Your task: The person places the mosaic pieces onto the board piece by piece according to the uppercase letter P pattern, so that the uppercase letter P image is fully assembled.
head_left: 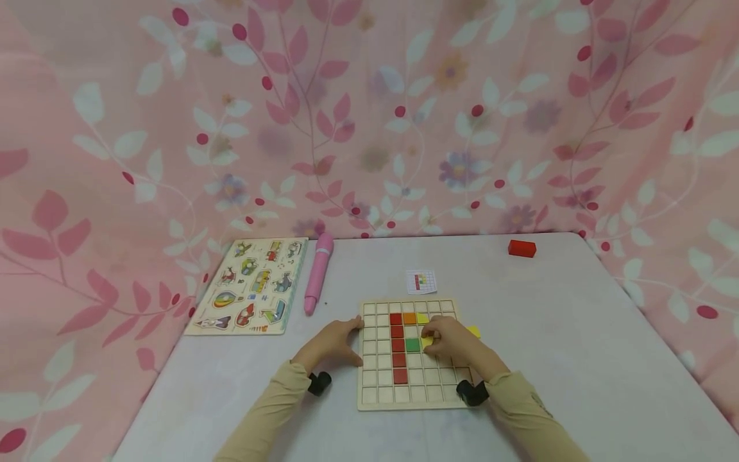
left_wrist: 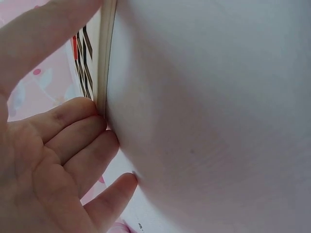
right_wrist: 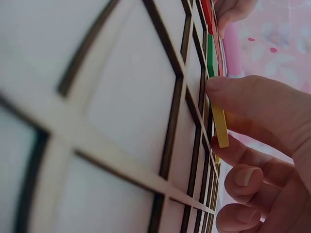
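A wooden grid board (head_left: 385,405) lies on the table. My left hand (head_left: 331,343) touches its left edge with fingers extended and thumb spread apart; the left wrist view shows fingertips (left_wrist: 92,109) against the rim. With thumb and finger my right hand (head_left: 453,340) pinches a yellow square tile (right_wrist: 220,124), tilted in the right wrist view, beside a green tile (head_left: 412,345). A column of several red tiles (head_left: 399,359) stands in the grid, with an orange tile (head_left: 409,318) and another yellow tile (head_left: 423,317) along the top. My right hand hides part of the board.
Behind the board lies a small printed card (head_left: 421,282) with a coloured grid pattern. At the left are a picture puzzle board (head_left: 248,285) and a pink pen-shaped object (head_left: 318,273). A red block (head_left: 522,248) sits back right; a yellow piece (head_left: 473,331) shows beyond my right hand.
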Demonstrator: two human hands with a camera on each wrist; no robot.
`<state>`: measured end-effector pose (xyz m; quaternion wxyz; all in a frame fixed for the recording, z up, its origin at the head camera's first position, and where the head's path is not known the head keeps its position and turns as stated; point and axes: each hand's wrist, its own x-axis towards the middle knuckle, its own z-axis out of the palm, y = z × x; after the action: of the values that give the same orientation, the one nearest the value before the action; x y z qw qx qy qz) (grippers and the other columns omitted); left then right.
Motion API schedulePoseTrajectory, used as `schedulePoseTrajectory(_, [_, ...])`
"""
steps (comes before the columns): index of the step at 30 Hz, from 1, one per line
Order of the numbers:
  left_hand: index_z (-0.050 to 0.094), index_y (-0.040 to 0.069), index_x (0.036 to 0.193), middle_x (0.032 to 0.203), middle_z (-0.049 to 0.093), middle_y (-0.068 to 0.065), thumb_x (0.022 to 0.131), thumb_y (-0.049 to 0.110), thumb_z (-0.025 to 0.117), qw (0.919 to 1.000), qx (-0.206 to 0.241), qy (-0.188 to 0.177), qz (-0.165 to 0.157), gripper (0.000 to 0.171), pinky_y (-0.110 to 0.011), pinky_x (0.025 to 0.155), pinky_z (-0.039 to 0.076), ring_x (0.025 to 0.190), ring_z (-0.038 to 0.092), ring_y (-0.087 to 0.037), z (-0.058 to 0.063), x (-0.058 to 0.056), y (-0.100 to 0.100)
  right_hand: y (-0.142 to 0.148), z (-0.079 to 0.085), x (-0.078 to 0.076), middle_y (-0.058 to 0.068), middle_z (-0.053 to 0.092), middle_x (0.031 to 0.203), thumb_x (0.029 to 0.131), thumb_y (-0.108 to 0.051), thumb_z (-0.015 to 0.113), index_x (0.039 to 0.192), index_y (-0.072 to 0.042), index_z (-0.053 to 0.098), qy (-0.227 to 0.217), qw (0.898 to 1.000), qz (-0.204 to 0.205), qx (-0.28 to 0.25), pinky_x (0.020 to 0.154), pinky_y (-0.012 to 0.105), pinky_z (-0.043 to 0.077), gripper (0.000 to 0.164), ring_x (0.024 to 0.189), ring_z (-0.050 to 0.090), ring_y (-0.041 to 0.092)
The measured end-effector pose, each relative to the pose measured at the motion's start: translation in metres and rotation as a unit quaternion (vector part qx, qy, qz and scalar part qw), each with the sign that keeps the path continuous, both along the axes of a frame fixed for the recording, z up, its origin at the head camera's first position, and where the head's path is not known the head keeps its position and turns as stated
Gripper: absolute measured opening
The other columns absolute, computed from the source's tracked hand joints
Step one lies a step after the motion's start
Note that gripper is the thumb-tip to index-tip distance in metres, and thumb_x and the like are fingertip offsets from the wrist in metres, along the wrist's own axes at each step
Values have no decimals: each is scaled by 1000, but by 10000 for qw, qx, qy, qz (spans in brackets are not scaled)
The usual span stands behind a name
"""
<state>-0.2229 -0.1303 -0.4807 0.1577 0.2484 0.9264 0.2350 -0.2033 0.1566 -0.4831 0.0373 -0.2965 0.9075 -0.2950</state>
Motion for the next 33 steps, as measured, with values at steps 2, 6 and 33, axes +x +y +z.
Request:
schedulePoseTrajectory(2, [48,4,126,134,39,-15,57,26,84,10000,-22,-37,26,81,-38,99,29,121,37,-29,0,-1,1,0,0,-1,-2,56,80,71,-11,75,86,-5,66,-86,10000,-18,11,62,27,47,18,69,50,15])
schedulePoseTrajectory(6, [48,3,126,134,39,-15,57,26,84,10000,-5,-61,53,82,-39,99,29,121,36,-29,-1,-1,1,0,1,0,-3,54,79,71,-11,75,86,-6,67,-194,9998,-72,33,62,26,46,18,69,49,14])
schedulePoseTrajectory(33, [49,4,126,134,40,-15,57,24,84,10000,64,-44,55,80,-40,99,30,120,38,-30,2,2,2,26,12,-1,1,57,89,73,-10,72,94,-5,64,-141,9964,-639,540,72,36,46,22,81,52,21])
